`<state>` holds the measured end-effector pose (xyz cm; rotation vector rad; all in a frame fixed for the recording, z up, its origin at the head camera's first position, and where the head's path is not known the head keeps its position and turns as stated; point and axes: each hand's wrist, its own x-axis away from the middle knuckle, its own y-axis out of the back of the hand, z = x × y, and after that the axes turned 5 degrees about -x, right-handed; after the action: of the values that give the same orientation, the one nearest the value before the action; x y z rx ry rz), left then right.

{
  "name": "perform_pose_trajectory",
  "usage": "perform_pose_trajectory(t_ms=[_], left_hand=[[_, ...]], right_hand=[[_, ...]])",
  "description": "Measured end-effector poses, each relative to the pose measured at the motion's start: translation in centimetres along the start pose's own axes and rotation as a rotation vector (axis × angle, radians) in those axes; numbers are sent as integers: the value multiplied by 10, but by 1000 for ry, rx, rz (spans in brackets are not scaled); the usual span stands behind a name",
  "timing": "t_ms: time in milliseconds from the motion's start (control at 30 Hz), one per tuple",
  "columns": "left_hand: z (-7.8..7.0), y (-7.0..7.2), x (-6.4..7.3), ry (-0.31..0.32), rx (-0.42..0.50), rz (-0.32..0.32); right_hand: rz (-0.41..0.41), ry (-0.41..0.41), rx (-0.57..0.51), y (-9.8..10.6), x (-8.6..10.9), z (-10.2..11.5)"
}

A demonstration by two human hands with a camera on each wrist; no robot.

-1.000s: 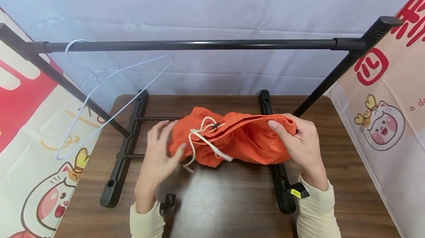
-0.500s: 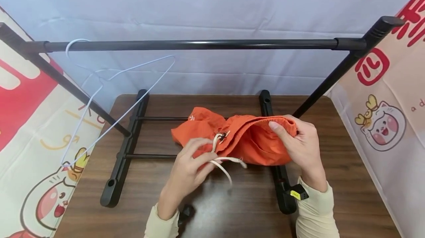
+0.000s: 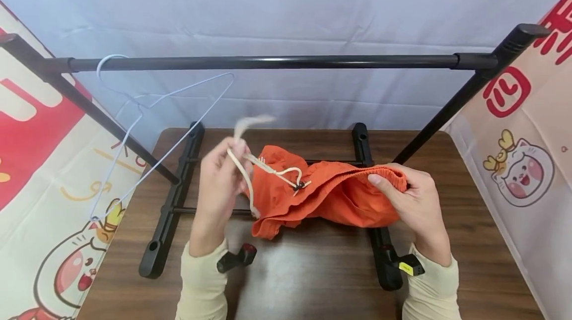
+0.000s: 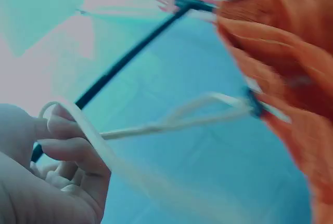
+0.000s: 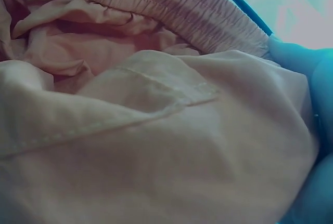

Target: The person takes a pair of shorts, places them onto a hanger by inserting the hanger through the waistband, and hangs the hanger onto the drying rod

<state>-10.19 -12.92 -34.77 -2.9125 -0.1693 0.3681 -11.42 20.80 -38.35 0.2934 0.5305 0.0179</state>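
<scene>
Orange shorts with a gathered elastic waistband hang bunched above the table. My right hand grips one end of the waistband, thumb on the near side. To the left, my left hand pinches the cream drawstring between thumb and fingers. The cord runs taut from a small dark toggle at the waistband to those fingers. Its loose ends flop past them, one blurred. In the left wrist view, the fingers curl round the drawstring, apart from the cloth.
A black rack bar spans the view above the hands. One pale wire hanger hangs at its left end. Black rack feet and thin crossbars stand on the brown wooden table. Printed cloth walls stand at both sides.
My left hand first came right to the drawstring, then drew it left and up away from the waistband. My right hand has kept its grip, almost unmoved.
</scene>
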Motion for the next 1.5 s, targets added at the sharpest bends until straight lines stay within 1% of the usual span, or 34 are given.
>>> perform_pose_trajectory(t_ms=[67, 100, 167, 200, 233, 267, 300, 333, 367, 433, 467, 500, 533, 600, 633, 700, 733, 800, 833, 933, 1000, 1033, 1100, 1133, 1200, 1267, 1333, 1400, 1433, 1500], left_hand=[[-11, -1, -13, -36, 103, -23], [-15, -1, -21, -70, 142, -36], [-20, -1, -37, -132, 165, -66], [-21, -2, -46, -140, 160, -81], [-20, -2, -55, -126, 142, -89], [-17, -2, -65, -100, 101, -87], [-12, -2, -73, -61, 25, -63], [-7, -2, -79, -3, -83, -28], [-1, -1, -83, 65, -200, 25], [12, 1, -87, 175, -483, 171], [18, 3, -85, 211, -618, 253], [24, 4, -82, 233, -736, 337], [29, 7, -77, 249, -818, 404], [39, 11, -64, 260, -915, 505], [43, 13, -57, 256, -946, 543], [50, 20, -41, 239, -965, 620], [53, 24, -32, 242, -969, 647], [60, 33, -13, 260, -963, 685], [64, 38, -4, 273, -962, 692], [78, 50, 29, 327, -964, 679], [92, 54, 53, 337, -949, 665], [99, 53, 65, 332, -941, 647], [115, 48, 86, 353, -852, 593], [123, 45, 95, 372, -790, 550], [136, 39, 107, 424, -652, 446], [144, 36, 113, 477, -516, 335], [145, 37, 114, 501, -431, 247], [143, 42, 112, 490, -356, 175], [141, 45, 111, 474, -318, 140], [135, 51, 107, 401, -236, 89]], right_hand=[[12, -4, -2, 1, 0, 0], [15, -7, 3, 1, 0, 0], [21, -8, 14, 2, 1, -1], [20, -13, 11, 3, 1, -1], [20, -15, 13, 3, 0, -1], [22, -17, 14, 3, 0, -1], [26, -20, 11, 3, 0, -1], [30, -19, 13, 4, -1, -1], [37, -18, 18, 4, -1, -1], [41, -32, 20, 4, -1, -2], [43, -38, 23, 4, -1, -2], [43, -45, 25, 4, -1, -2], [43, -49, 29, 3, 0, -2], [39, -63, 22, 3, -1, -2], [38, -64, 18, 2, -1, -2], [40, -58, 12, 1, -2, -3], [41, -56, 10, 1, -3, -3], [41, -54, 12, 0, -4, -3], [40, -57, 18, 0, -4, -3], [23, -99, 40, 1, -1, -2], [10, -137, 56, 2, 4, 0], [4, -156, 58, 3, 6, 1], [3, -183, 53, 4, 11, 2], [5, -188, 54, 5, 12, 3], [8, -191, 55, 4, 12, 4], [6, -192, 84, 4, 10, 5], [6, -176, 149, 6, 8, 6], [30, -145, 262, 9, 8, 6], [50, -137, 328, 11, 8, 6], [107, -145, 459, 17, 9, 8]])
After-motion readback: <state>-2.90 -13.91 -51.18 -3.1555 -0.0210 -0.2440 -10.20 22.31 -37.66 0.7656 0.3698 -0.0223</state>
